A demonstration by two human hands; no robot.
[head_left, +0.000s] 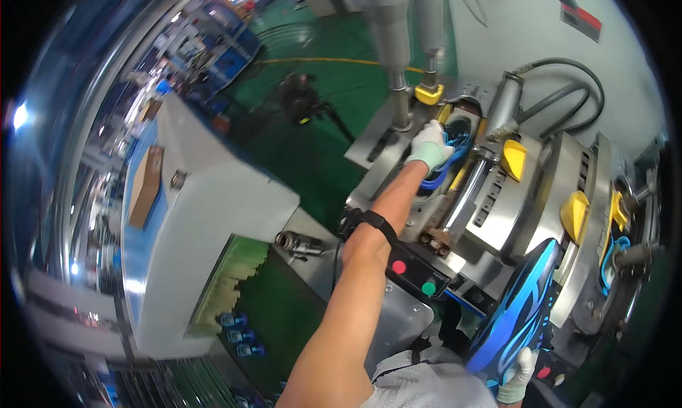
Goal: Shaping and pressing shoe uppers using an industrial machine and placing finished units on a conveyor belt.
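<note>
My left hand (pixel 431 145), in a white glove with a pale green cuff, reaches forward into the machine. It is closed on the near side of a dark blue shoe (pixel 455 152), which sits in the left station between metal plates; some of the fingertips are hidden. At the lower right, my right hand (pixel 520 374), also gloved, grips a second shoe (pixel 517 308) by its lower end. That one is held tilted in front of the machine, its blue and black patterned underside showing.
Yellow pads (pixel 513 159) stand over the machine's metal stations. Below my left forearm lies a control box with a red button (pixel 399 267) and a green button (pixel 428 288). A grey housing (pixel 220 216) fills the left, beside a green conveyor belt (pixel 298 330). A black floor fan (pixel 298 95) stands beyond.
</note>
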